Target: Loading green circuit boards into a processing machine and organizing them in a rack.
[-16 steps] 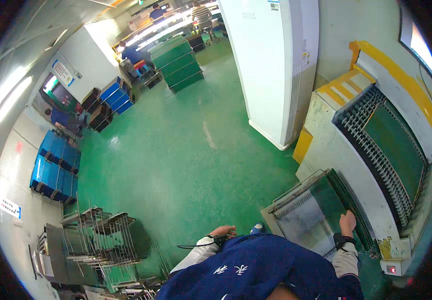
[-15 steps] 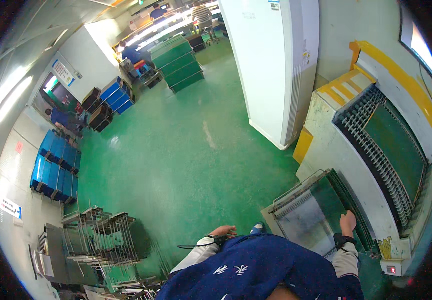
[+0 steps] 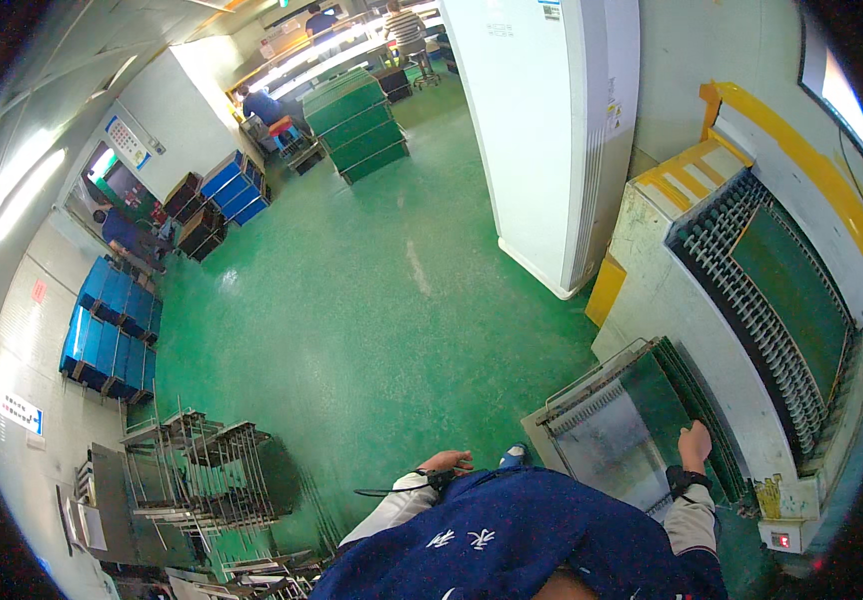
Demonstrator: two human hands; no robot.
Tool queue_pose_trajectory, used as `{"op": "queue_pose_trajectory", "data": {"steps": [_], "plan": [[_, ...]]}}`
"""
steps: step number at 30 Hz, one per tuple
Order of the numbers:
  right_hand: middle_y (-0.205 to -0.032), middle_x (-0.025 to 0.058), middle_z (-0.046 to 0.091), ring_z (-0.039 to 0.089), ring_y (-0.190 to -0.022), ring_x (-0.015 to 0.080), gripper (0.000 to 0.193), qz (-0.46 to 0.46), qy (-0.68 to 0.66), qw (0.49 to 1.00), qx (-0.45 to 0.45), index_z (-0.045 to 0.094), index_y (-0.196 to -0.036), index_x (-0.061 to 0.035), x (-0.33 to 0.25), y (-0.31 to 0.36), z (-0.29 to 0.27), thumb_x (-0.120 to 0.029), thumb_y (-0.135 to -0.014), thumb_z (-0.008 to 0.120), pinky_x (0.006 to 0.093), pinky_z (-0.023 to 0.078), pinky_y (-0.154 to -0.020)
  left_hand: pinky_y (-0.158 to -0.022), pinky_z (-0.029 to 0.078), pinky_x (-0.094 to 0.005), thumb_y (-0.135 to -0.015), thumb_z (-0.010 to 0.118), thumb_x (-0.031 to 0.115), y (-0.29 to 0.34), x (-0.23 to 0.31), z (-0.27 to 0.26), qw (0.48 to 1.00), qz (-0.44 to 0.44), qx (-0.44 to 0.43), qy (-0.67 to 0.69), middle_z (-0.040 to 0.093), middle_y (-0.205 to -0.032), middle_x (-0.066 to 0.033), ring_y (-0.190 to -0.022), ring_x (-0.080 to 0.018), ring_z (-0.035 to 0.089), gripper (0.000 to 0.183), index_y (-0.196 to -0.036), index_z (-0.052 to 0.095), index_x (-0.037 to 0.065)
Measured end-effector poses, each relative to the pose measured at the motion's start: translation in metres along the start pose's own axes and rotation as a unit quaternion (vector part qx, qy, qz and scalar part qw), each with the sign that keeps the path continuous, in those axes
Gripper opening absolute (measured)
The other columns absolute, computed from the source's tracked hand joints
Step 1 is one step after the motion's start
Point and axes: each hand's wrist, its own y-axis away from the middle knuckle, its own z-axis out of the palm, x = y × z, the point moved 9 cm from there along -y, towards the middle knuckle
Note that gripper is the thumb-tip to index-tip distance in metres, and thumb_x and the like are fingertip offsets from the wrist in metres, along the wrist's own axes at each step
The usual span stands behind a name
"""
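Observation:
At the lower right, my right hand (image 3: 695, 445) is closed at the edge of a dark green flat panel (image 3: 656, 392), one of several standing in a rack (image 3: 597, 385). Its fingertips are partly hidden behind the hand itself. A pale, cloudy sheet (image 3: 607, 445) covers the rack's near-left face. My left hand (image 3: 449, 461) hangs in front of my waist with nothing in it, fingers loosely apart. Both wrists wear dark bands, and a thin cable sticks out from the left one. Right of the rack, another green panel (image 3: 792, 290) lies on a roller conveyor (image 3: 752, 330).
A tall white cabinet (image 3: 542, 140) stands beyond the rack. Metal rod racks (image 3: 202, 470) occupy the lower left. Blue bins (image 3: 112, 330) line the left wall; a green stack (image 3: 355, 125) stands further off. Several people work at the back and left. Green floor (image 3: 332, 300) lies between.
Both of my hands keep their places. The view has shifted very slightly, and the person at the far left has moved a little.

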Motion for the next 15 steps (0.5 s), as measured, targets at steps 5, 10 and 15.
{"op": "queue_pose_trajectory", "data": {"steps": [5,10,15], "plan": [[-0.106,0.0164,0.066,0.063,-0.101,0.0349,0.032,0.004,-0.001,1.0,-0.008,0.064,-0.108,-0.0067,-0.002,0.003,-0.002,-0.023,-0.081,0.068,0.0453,0.05,-0.083,-0.072,0.052,-0.0359,-0.093,0.058,0.038,-0.006,-0.008,-0.006,1.0,-0.007,-0.014,0.013,0.064,-0.112,-0.0114,-0.09,-0.0228,0.063,0.046,-0.124,0.051,0.005],[-0.109,0.0164,0.065,0.062,-0.103,0.0338,0.035,0.01,-0.003,1.0,-0.03,0.063,-0.112,-0.0058,-0.005,0.005,-0.003,-0.023,-0.082,0.068,0.0444,0.05,-0.084,-0.076,0.052,-0.0372,-0.094,0.058,0.038,-0.012,-0.011,-0.009,1.0,0.001,-0.015,0.024,0.064,-0.112,-0.0125,-0.094,-0.0239,0.062,0.046,-0.125,0.05,0.006],[-0.109,0.0158,0.065,0.061,-0.104,0.0332,0.035,-0.002,0.0,1.0,-0.016,0.063,-0.111,-0.006,-0.008,0.009,-0.008,-0.023,-0.081,0.068,0.0444,0.05,-0.084,-0.076,0.052,-0.0379,-0.094,0.057,0.038,-0.008,-0.01,-0.007,1.0,-0.003,-0.002,0.013,0.063,-0.113,-0.0136,-0.096,-0.0245,0.062,0.047,-0.126,0.049,0.005]]}}
